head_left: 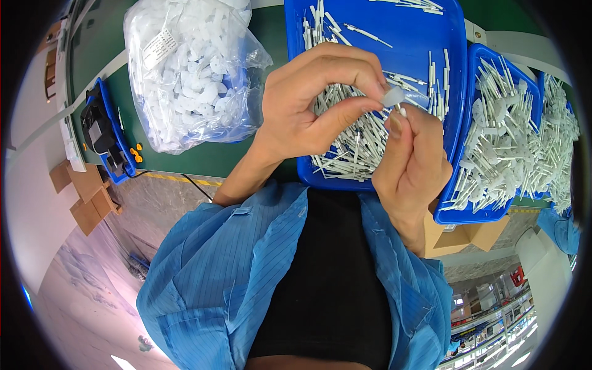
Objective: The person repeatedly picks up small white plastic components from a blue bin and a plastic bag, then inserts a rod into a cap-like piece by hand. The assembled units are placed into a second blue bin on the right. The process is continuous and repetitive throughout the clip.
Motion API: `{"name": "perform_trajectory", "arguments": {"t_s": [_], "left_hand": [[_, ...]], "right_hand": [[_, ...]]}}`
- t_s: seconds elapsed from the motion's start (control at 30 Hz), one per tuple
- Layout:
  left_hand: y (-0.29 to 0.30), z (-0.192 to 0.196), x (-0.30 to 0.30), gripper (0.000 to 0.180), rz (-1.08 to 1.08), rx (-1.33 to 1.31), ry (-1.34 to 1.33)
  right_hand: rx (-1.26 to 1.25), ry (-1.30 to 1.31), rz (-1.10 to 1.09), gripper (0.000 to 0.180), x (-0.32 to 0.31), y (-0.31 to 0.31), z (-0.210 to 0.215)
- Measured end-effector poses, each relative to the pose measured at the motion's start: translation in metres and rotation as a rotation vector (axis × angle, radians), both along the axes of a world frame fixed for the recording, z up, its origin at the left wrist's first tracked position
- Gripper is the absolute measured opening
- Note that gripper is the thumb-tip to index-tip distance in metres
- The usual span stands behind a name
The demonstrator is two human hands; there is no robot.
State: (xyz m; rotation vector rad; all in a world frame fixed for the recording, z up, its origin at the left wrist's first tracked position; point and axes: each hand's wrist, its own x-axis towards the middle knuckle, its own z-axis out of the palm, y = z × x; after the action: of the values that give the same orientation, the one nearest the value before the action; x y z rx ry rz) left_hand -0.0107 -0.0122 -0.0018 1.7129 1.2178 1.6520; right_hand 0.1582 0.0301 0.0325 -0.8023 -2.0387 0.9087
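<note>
head view: left hand (308,105) pinches a small translucent white cap (393,96) between thumb and fingertips, grip pressed on it. right hand (412,161) pinches a thin white stick (401,111), tip meeting the cap, above the middle blue tray (453,74). that tray holds a big pile of loose sticks (354,132), so plenty looks left. the right blue tray (475,213) is heaped with capped sticks (502,157), so a good share seems done. clear bag of white caps (191,68) sits on the green desk (271,37) at left, full-ish. judging by the piles, roughly midway; this piece looks mid-joining, can't tell if seated.
</note>
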Motion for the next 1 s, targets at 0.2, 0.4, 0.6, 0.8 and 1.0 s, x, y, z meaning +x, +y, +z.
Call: {"name": "perform_trajectory", "arguments": {"t_s": [0.2, 0.4, 0.6, 0.8, 1.0], "left_hand": [[-0.001, -0.002, 0.010, 0.026, -0.086, -0.078, -0.504], [-0.002, 0.002, 0.012, 0.027, -0.160, -0.289, -0.699], [-0.002, 0.007, 0.015, 0.021, -0.092, -0.244, -0.633], [0.003, 0.006, 0.010, 0.024, -0.049, 0.018, -0.426], [0.004, 0.014, 0.009, 0.021, 0.074, 0.051, -0.266]], "right_hand": [[-0.098, -0.031, 0.041, 0.012, 0.001, 0.002, 0.011], [-0.374, 0.010, 0.082, 0.007, 0.005, 0.004, 0.013], [-0.951, 0.198, 0.154, 0.008, 0.011, 0.006, 0.018], [-0.307, 0.021, 0.088, 0.009, 0.005, 0.002, 0.021], [-0.038, -0.102, -0.032, 0.010, -0.003, -0.008, 0.028]]}}
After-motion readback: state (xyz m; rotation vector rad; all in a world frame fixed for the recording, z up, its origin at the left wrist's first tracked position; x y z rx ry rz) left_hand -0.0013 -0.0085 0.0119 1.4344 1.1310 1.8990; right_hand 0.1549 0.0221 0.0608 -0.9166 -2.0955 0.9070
